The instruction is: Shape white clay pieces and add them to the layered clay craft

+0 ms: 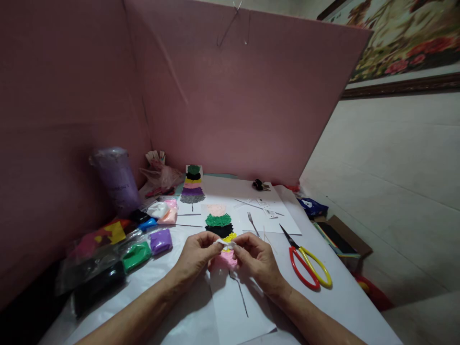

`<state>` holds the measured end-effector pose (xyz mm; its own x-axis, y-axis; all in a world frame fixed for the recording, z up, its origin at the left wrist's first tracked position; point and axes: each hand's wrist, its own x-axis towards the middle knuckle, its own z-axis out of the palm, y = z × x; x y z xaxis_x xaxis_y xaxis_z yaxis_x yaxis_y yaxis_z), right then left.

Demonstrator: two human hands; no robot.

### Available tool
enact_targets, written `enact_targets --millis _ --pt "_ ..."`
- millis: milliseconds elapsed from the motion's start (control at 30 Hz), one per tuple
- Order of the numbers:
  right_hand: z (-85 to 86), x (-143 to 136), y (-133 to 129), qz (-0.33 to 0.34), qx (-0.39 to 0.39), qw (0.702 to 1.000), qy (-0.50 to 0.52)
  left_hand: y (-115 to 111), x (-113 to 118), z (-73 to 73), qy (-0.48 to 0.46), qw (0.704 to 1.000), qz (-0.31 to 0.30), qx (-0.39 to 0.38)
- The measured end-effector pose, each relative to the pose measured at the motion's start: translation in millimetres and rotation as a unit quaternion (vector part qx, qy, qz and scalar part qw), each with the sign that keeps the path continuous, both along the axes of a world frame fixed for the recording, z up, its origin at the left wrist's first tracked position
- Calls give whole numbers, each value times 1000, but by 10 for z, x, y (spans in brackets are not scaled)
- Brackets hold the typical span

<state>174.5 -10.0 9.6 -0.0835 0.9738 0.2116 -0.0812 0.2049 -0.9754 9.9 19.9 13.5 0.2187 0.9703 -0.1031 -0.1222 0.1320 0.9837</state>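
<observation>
A small strip of white modelling clay (227,245) is pinched between my left hand (201,251) and my right hand (257,256), thumbs and fingertips closed on its two ends. Just beneath my hands lies a sheet of white paper (233,306) with a feather-like shape built of clay bands: pale peach, green (218,220), black, yellow and pink (229,259). A dark drawn stem line runs down from the pink band. My fingers cover part of the yellow band. Farther back lies a finished-looking banded clay feather (193,190) on paper.
Scissors (307,261) with red and yellow handles and a fork (252,223) lie to the right. Bagged clay packs, including purple (161,241) and green (137,257), crowd the left beside a purple cylinder (117,182). Pink panels (233,96) stand behind and left.
</observation>
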Motion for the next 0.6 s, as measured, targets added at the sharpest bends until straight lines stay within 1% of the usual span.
enact_targets --millis 133,200,233,300,400,467,533,600 --pt "49 53 13 -57 14 997 45 67 -27 -55 -18 996 82 2" --pt "66 81 31 -79 12 995 56 84 -54 -73 -47 994 96 -2" --pt "67 88 41 -80 7 995 55 83 -64 -76 -59 994 93 -10" --pt "53 84 58 -68 -14 997 45 61 -73 -72 -86 994 65 -32" --pt "18 48 63 -44 -34 998 32 14 -62 -60 -114 993 -5 -42" --pt "6 28 50 -37 -24 999 25 -3 -50 -50 -104 993 -44 -30" --pt "10 19 28 -25 -8 1000 11 -9 -39 -34 -83 995 -57 -17" --pt "24 18 5 -4 17 1000 -18 -14 -27 -13 -69 996 -53 -8"
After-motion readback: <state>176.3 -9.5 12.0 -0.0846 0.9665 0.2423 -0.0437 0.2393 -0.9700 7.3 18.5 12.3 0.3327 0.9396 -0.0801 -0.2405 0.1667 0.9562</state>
